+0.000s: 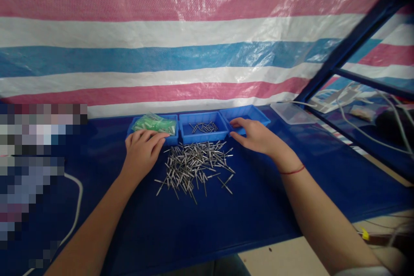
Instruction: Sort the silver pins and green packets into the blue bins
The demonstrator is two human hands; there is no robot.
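A loose pile of silvery pop rivets (194, 161) lies on the blue tabletop between my two hands. Behind it stand three blue plastic bins in a row. My left hand (144, 148) rests with outstretched fingers at the front rim of the left bin (174, 140), against a green-tinted clear bag (152, 124) of rivets. Several rivets (203, 127) lie in the middle bin (202, 138). At the right bin (255, 112), which sits at an angle, my right hand (254, 136) has thumb and fingers apart near its left front corner; whether they touch it is unclear.
A clear plastic lid or tray (293, 113) lies right of the bins. White cables (365, 131) and a dark blue metal frame (343, 58) are at the right. A striped plastic sheet (161, 60) hangs behind. Another white cable (79, 198) runs along the left, beside a blurred-out area.
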